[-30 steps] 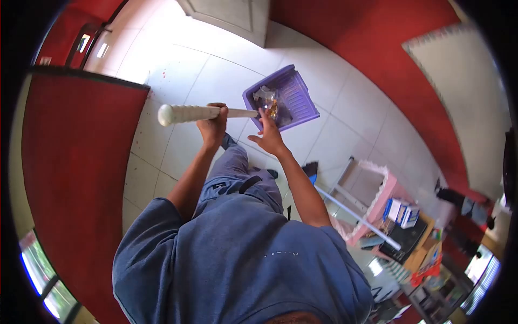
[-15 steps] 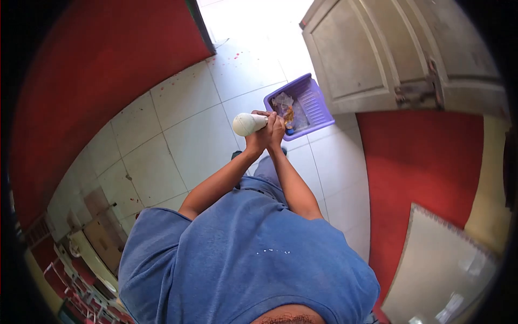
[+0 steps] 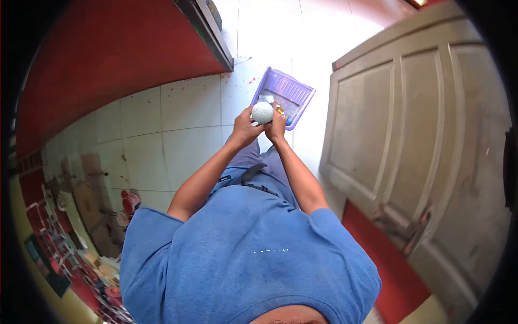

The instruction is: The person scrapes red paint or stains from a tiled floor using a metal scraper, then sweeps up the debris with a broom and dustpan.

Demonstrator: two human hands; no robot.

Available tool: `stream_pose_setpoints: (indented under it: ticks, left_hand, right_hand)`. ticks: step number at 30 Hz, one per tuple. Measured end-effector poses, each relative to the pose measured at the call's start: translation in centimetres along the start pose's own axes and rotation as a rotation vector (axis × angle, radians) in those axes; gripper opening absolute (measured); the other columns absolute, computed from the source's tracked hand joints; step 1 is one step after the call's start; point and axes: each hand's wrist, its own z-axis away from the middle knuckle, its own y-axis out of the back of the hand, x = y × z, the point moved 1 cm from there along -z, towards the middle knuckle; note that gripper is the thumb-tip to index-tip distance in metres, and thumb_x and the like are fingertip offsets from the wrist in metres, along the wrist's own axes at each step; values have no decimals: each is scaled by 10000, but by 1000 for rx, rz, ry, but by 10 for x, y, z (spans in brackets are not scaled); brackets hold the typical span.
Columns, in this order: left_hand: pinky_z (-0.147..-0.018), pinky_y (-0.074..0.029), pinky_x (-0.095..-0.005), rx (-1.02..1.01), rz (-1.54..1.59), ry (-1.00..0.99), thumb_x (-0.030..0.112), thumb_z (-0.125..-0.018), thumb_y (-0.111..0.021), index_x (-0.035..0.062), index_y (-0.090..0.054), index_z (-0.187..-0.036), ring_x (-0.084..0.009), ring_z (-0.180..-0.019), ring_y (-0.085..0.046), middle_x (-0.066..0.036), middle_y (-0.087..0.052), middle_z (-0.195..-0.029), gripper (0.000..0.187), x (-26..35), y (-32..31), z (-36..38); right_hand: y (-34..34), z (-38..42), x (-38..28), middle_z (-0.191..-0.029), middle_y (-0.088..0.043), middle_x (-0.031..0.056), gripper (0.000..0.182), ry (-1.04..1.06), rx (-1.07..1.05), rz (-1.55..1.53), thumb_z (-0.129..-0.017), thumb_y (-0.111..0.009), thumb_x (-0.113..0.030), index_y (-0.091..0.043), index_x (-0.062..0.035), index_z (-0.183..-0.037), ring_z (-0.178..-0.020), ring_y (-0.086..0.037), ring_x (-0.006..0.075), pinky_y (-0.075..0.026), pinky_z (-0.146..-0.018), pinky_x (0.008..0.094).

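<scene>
My left hand (image 3: 245, 131) is closed round a white round-ended handle (image 3: 263, 113), its fingers reaching along the left side. From the other side my right hand (image 3: 277, 128) grips the same handle, close against the left. The rounded end faces up at me, and the shaft below is hidden by this end and my hands. Just beyond my hands is a purple dustpan (image 3: 305, 100) with ridges at its back. Clear plastic, a yellowish wrapper and a small blue piece lie inside it. Whether the handle joins the dustpan cannot be seen.
A brown panelled door (image 3: 361, 119) stands at the right. A red wall (image 3: 124, 48) rises at the left, ending at a dark frame. Red specks dot the white tiled floor (image 3: 186, 143). Assorted items (image 3: 81, 254) are crowded at the lower left.
The handle's rounded end has swung right and now points up toward me. The dustpan has turned and shifted left in view. The door fills more of the right side as my view has turned.
</scene>
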Motion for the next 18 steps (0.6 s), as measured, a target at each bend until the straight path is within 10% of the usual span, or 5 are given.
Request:
stream_pose_setpoints:
  ticks: [9, 13, 18]
  left_hand:
    - [-783, -536, -325, 346, -32, 327, 14, -648, -766, 66, -563, -1100, -250, -1001, -617, -103, -604, -1072, 498, -85, 65, -133]
    - [-831, -509, -347, 378, -347, 741, 151, -631, -813, 44, -586, -1066, -253, -971, -624, -125, -644, -999, 502, -206, 74, -130]
    - [-831, -499, -353, 341, -328, 998, 225, -681, -779, 40, -585, -1065, -252, -935, -628, -126, -650, -1006, 469, -197, 64, -118]
  right_hand:
    - [49, -231, 115, -836, -651, 172, 323, 84, -400, -123, -648, -678, -20, -658, -75, -965, -759, -628, 360, -504, -675, 389]
    - [82, -362, 103, -735, -537, 69, 160, 192, -611, 34, -759, -644, -50, -555, -67, -891, -702, -529, 174, -447, -665, 342]
    - [118, -532, 26, -772, -570, 88, 149, 340, -781, 83, -773, -615, -60, -562, -51, -911, -738, -552, 184, -449, -677, 338]
